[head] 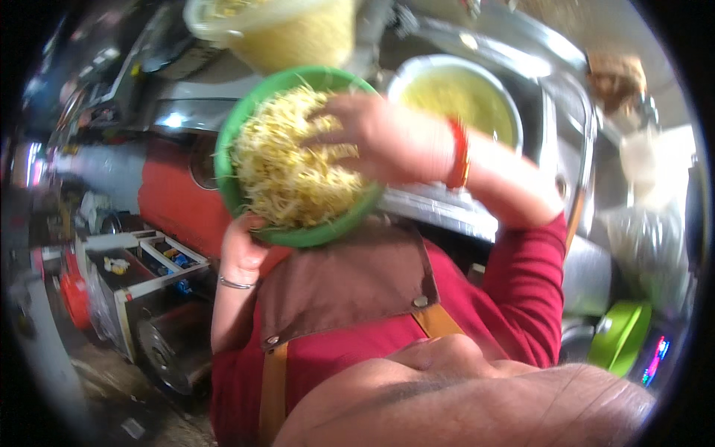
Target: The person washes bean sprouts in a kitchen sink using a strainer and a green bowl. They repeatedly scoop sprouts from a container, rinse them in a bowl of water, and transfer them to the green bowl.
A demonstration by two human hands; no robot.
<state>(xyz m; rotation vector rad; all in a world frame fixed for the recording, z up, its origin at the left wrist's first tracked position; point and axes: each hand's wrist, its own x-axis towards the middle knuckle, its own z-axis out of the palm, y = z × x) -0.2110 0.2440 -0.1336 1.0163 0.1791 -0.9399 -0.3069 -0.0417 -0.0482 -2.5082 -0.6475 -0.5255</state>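
A green plastic bowl [230,120], heaped with bean sprouts [290,173], is tilted in front of my chest. My left hand [244,246] grips its near left rim, the thumb at the sprouts' edge and the other fingers partly hidden. Over the right side of the heap, my right hand [363,137] is spread, fingers apart and blurred; whether the fingertips press into the sprouts is hard to tell. Below my right forearm, a pale round basin [516,120] holds yellowish-green contents in liquid. A translucent tub [296,36] of yellowish contents, with sprouts at its top, stands beyond the bowl.
The basin sits at a metal sink [550,128]. Clear plastic bags [648,246] and a bright green plastic item [620,338] are at the right. To the left are a red surface [179,195] and a metal-framed stand [134,262] with small items.
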